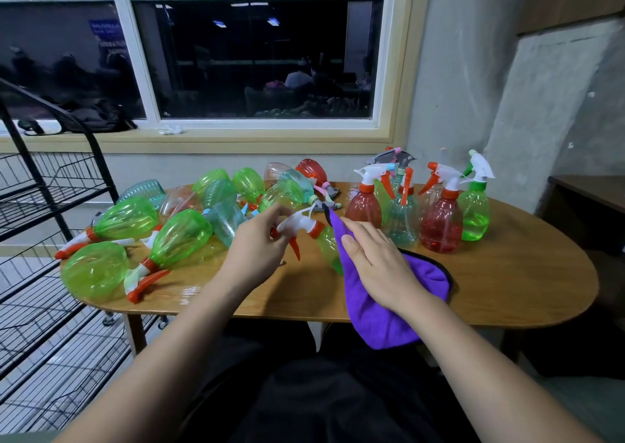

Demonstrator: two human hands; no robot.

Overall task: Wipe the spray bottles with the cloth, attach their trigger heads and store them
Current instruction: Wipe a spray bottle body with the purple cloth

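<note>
Nearest, left hand (pixel 260 239) grips the trigger head (pixel 297 222) of a green bottle (pixel 326 243); right hand (pixel 378 263) lies flat, pressing the cloth (pixel 378 324) onto it. Upright bottles (pixel 441 226) stand far right on the worktop (pixel 507 283). I judge the heap (pixel 181 236) on the left pending and storing not begun.

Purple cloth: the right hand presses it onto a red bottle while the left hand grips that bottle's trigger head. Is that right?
No, it is a green bottle, not a red one. The head view shows the right hand pressing the purple cloth onto it while the left hand grips its trigger head.
</note>
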